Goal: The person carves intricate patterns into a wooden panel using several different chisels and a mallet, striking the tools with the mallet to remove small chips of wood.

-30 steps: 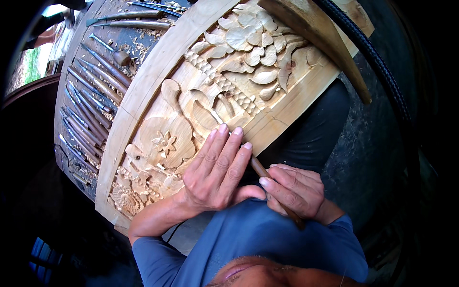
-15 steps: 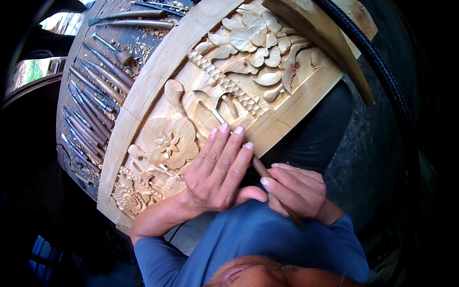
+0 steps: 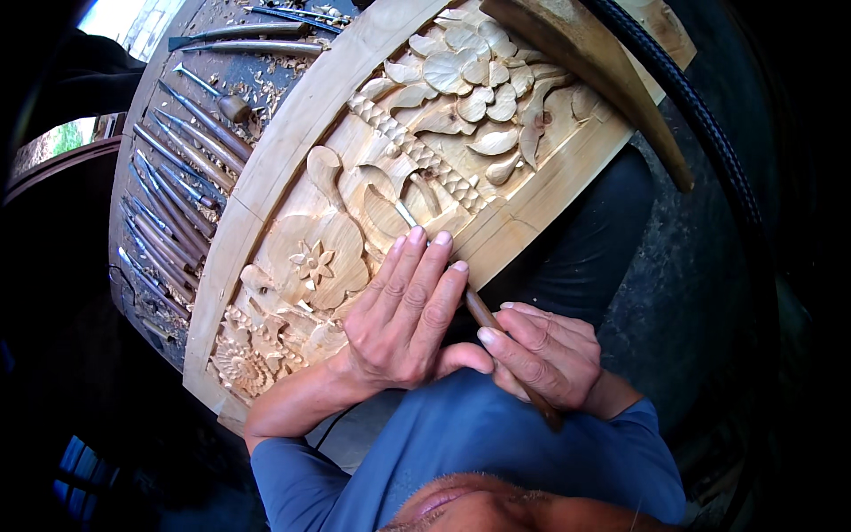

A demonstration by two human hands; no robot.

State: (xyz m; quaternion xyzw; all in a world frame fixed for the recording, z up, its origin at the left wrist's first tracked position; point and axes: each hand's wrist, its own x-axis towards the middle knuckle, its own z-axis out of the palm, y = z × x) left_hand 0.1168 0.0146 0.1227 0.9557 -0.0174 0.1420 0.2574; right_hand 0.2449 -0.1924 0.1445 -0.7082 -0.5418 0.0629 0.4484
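The right hand [image 3: 542, 355] has its grip clamped around the brown wooden handle of a carving chisel [image 3: 510, 350], fingers curled over the shaft so the handle end pokes out below the wrist toward the blue sleeve. The left hand [image 3: 403, 319] lies flat and open, gripping nothing — fingers together and stretched forward, fingertips resting on the carved wooden panel [image 3: 390, 186] with the thumb tucked toward the chisel shaft. The tool runs up under the left palm, and its thin metal blade shows just past the fingertips, touching the relief near the panel's lower edge, about midway along it.

The panel is pale wood, tilted across the person's lap, cut with flowers, leaves and a braided band; a plain raised border frames it. A small carved blossom [image 3: 315, 263] sits just left of the left hand.

Beyond the panel's far edge stands a dark tabletop [image 3: 155, 106] strewn with wood shavings — a long row of chisels [image 3: 173, 208] lies side by side along its left edge, with a few more at its far corner. A curved wooden piece [image 3: 603, 80] and a black braided hose [image 3: 700, 124] cross the panel's right corner.
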